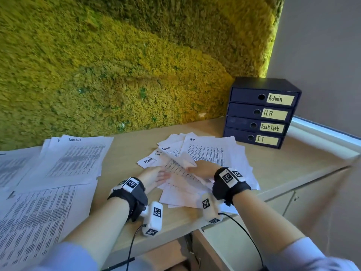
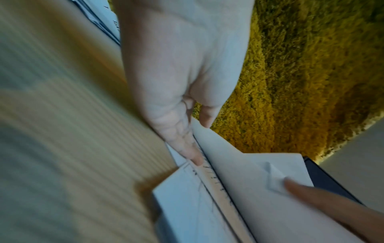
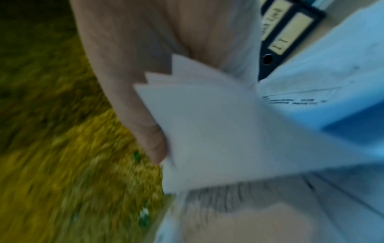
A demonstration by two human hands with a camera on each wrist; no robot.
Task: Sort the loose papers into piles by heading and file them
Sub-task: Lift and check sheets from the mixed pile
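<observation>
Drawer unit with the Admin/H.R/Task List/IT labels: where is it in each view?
Head: drawer unit, right of centre, on the desk by the wall.
Left wrist: its dark edge at lower right, behind the lifted paper.
Right wrist: top right, IT label readable.
Shared landmark: moss wall.

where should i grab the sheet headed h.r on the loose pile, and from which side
Take the H.R sheet by its far right corner, coming from the drawer box side. It lies flat, face up on the loose pile, with that corner uncovered, while its near end sits under the right hand and the lifted sheets. A thumb-under pinch should probably lift it alone.
</observation>
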